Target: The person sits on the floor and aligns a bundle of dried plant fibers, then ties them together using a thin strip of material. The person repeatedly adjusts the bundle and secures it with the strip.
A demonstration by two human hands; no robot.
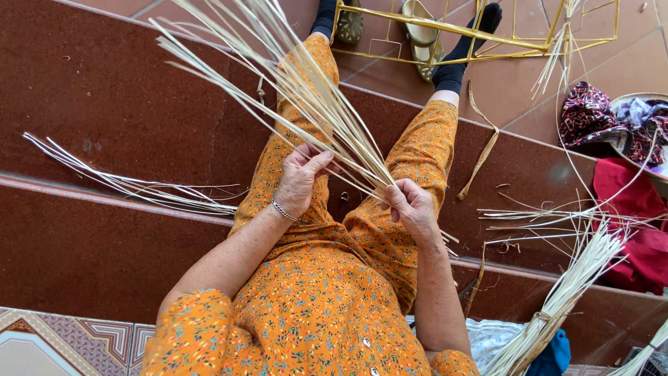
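Both hands grip pale reed strips (313,97): right hand (412,207) at base, left hand (300,179) beside.

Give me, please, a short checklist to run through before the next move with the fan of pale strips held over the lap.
1. Right hand pinches the fan of pale strips at its narrow end: ok.
2. Left hand touches the strips partway up: ok.
3. Strips spread, not tangled: ok.
4. Strip ends clear of the yellow frame: ok.
5. Tied spare bundle lies on the right-hand side: ok.
6. Strips free of cracks: cannot tell.
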